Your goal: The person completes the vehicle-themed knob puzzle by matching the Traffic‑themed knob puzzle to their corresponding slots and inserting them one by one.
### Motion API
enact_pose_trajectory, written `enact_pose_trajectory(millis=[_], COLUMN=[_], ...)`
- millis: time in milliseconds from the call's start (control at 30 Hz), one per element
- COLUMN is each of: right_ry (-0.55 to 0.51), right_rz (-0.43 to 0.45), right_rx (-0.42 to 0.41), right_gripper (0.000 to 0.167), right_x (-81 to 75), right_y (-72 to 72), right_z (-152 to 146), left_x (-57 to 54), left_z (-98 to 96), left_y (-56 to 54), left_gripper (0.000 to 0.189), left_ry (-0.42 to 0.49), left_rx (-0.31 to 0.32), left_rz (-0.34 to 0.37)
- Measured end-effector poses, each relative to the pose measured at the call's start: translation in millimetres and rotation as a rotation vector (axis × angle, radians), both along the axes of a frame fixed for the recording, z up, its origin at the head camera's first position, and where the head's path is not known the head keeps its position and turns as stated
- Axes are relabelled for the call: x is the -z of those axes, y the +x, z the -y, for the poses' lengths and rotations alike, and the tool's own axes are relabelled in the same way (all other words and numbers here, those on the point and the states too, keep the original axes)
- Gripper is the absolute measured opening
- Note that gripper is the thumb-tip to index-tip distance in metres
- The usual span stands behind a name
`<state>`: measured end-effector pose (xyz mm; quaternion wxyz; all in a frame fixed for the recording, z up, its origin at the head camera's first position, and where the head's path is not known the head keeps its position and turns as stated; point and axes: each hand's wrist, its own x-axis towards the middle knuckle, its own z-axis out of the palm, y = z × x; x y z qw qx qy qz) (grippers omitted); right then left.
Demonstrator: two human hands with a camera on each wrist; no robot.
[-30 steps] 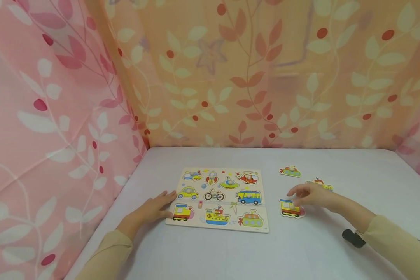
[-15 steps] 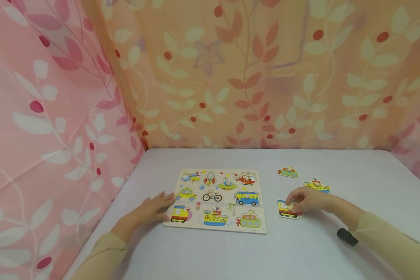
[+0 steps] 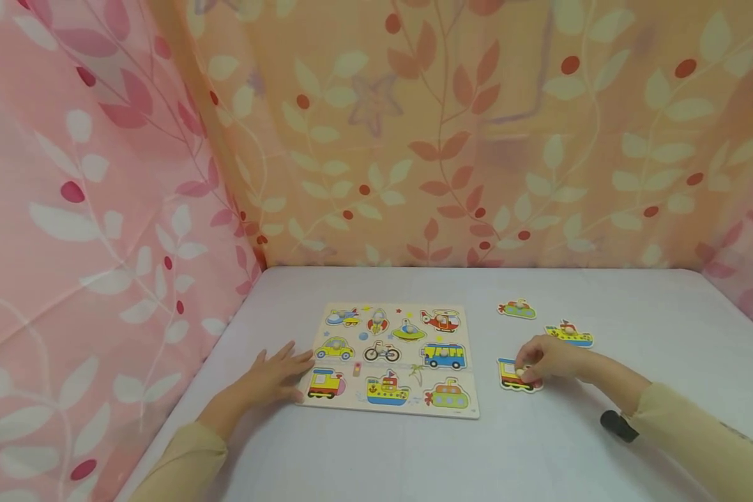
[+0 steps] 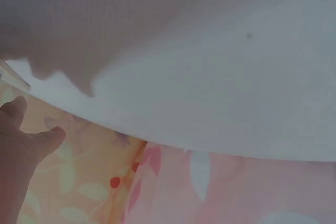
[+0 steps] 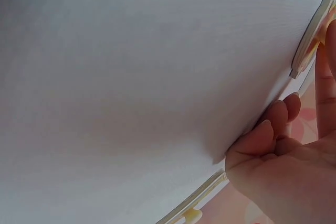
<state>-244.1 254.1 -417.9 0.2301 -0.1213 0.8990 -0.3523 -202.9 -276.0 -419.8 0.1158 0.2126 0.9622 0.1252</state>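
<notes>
My right hand (image 3: 552, 357) pinches the round knob of the train puzzle piece (image 3: 508, 376), which lies on the white table right of the board. In the right wrist view, thumb and forefinger meet at the train piece's (image 5: 315, 38) face, and the other fingers curl by the cloth. My left hand (image 3: 272, 380) lies with fingers spread at the left edge of the wooden puzzle board (image 3: 358, 408). Knobbed vehicle pieces sit in the board's upper rows. Its bottom row shows a train, a ship and a submarine without knobs. The left wrist view catches only part of the left hand (image 4: 23, 145).
The submarine piece (image 3: 517, 309) and the ship piece (image 3: 569, 335) lie behind the train piece. A black object (image 3: 618, 426) is near the right sleeve. Flowered curtains (image 3: 376, 139) stand along the table's back and left side.
My right hand has come down onto the train piece and now pinches its knob. The left hand stays at the board's left edge. The head view has shifted slightly.
</notes>
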Motion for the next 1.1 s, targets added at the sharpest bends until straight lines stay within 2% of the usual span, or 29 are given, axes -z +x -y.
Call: enact_pose_trajectory(millis=[200, 367, 600, 833, 1100], right_ry=[-0.016, -0.063, -0.062, -0.069, -0.136], right_rz=[0.02, 0.032, 0.018, 0.002, 0.009], right_rx=[0.042, 0.046, 0.064, 0.068, 0.089], right_gripper=[0.012, 0.014, 0.017, 0.019, 0.015], right_x=[2.4, 0.7, -10.3, -20.2, -21.4], right_y=[0.2, 0.4, 0.1, 0.5, 1.9], right_z=[-1.1, 2.6, 30.1, 60.1, 99.2], left_x=[-2.0, -1.2, -1.8, -2.0, 0.8], left_z=[-4.3, -6.4, -7.1, -8.5, -6.1], left_y=[-11.1, -22.6, -35.1, -39.7, -40.8], left_gripper=[0.071, 0.074, 0.077, 0.078, 0.077], left_ry=[-0.025, -0.024, -0.042, -0.036, 0.016], left_rx=[0.015, -0.018, -0.062, -0.08, -0.109], left_rz=[0.009, 0.059, 0.103, 0.12, 0.133])
